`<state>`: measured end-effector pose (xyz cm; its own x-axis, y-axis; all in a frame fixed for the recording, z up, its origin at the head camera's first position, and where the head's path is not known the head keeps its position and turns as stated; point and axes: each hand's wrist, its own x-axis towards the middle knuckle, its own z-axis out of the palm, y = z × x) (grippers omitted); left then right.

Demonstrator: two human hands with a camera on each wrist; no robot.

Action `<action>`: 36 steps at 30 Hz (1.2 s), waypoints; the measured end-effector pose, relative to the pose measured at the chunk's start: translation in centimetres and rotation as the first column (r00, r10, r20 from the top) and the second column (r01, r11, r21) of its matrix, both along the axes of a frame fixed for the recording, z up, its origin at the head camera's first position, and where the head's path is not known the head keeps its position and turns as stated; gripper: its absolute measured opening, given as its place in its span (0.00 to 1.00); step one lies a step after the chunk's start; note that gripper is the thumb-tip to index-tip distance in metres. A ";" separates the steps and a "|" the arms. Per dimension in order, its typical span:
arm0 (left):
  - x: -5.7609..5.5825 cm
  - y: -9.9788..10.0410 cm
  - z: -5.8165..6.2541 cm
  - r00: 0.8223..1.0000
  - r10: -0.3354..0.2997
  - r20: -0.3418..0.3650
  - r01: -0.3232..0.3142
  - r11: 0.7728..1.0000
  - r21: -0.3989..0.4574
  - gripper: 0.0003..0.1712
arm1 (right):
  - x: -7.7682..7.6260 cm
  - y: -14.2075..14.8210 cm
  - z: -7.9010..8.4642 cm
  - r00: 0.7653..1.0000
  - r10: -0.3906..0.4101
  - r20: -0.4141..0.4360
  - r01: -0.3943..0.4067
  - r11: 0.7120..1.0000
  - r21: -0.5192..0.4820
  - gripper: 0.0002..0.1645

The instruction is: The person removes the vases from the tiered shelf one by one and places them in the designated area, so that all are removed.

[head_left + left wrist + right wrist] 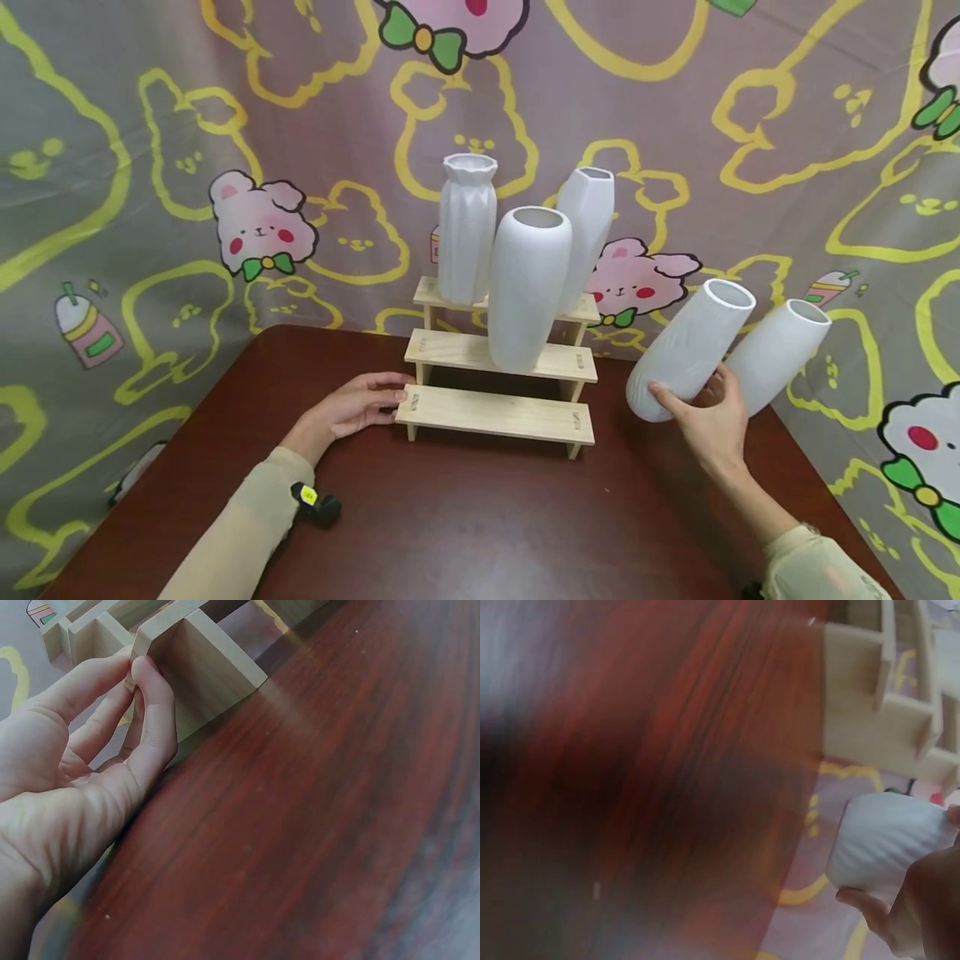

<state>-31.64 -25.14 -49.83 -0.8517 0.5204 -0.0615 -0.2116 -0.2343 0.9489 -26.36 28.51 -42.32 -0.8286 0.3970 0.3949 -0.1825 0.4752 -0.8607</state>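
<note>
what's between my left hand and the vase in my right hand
The tiered wooden stand, bearing three other white vases, then a strip of tabletop; the head view shows this.

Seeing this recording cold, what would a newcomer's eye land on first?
Probably the white vases: three stand on the upper two steps of a wooden stand, while the right hand holds a fourth vase, tilted, right of it, beside a fifth vase. Next, the cartoon-printed cloth behind everything, with its bold yellow outlines.

Wooden stand [491,412], yellow wrist tag [308,496]: small marks, none readable.
</note>
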 end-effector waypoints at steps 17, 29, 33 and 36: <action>0.1 0.5 0.3 1.000 -0.025 -0.002 0.025 1.000 0.001 0.20 | -4.1 3.6 -2.3 0.991 -0.075 0.110 0.076 0.997 0.002 0.61; 0.1 0.3 0.5 1.000 -0.010 0.000 0.010 1.000 0.006 0.21 | -4.9 3.8 -2.1 0.995 -0.037 0.093 0.031 0.998 0.059 0.62; 0.3 0.4 0.6 1.000 0.001 0.017 -0.001 1.000 -0.026 0.23 | -4.7 4.0 -2.0 0.992 0.008 0.130 -0.019 0.996 0.086 0.62; 0.5 0.4 1.6 0.999 0.032 -0.013 -0.033 0.990 -0.139 0.25 | -4.3 4.1 -1.7 0.983 0.086 0.164 -0.104 0.989 0.104 0.62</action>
